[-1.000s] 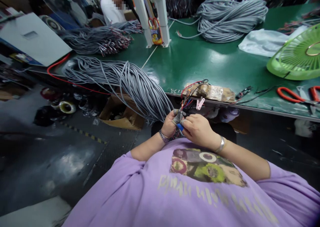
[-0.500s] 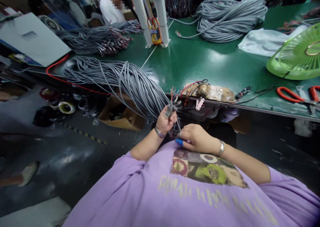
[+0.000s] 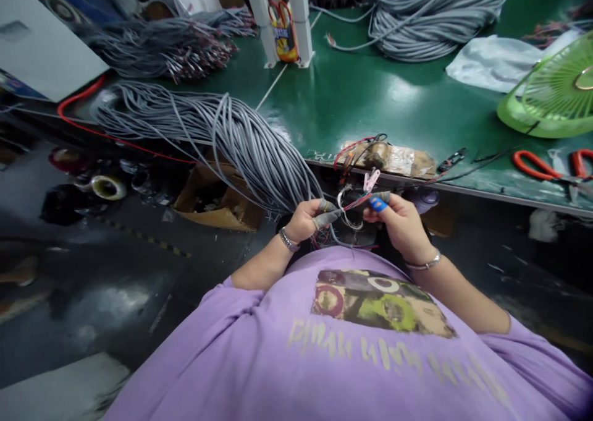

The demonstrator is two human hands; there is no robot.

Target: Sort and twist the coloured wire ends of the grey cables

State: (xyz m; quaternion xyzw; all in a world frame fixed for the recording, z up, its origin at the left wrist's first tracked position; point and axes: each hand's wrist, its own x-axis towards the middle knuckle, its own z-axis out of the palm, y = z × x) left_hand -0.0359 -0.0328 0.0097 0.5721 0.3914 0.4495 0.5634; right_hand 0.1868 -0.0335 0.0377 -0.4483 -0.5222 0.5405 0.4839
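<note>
My left hand [image 3: 309, 220], with grey coverings on thumb and forefinger, pinches a grey cable close to its stripped end. From that end, thin coloured wires [image 3: 356, 203] run across to my right hand [image 3: 393, 214], which grips their tips between thumb and fingers. Blue tape wraps a digit of the right hand. Whitish strands [image 3: 343, 197] curl out around the stripped end, between the two hands. Behind my left hand, a large bundle of grey cables [image 3: 250, 140] hangs over the bench edge, and more loose ends dangle below.
On the green bench [image 3: 343, 106] lie a coiled grey cable [image 3: 435, 19], a plastic bag [image 3: 495, 62], a green fan [image 3: 551, 93] and red-handled pliers [image 3: 537, 166]. A pink clip [image 3: 370, 180] sits at the bench edge. Beneath stands a cardboard box [image 3: 217, 204].
My right hand has come up from near my shirt and moved right, now holding the wires' tips. My left hand has turned sideways, so the wires point right instead of up. The view has tilted down.
</note>
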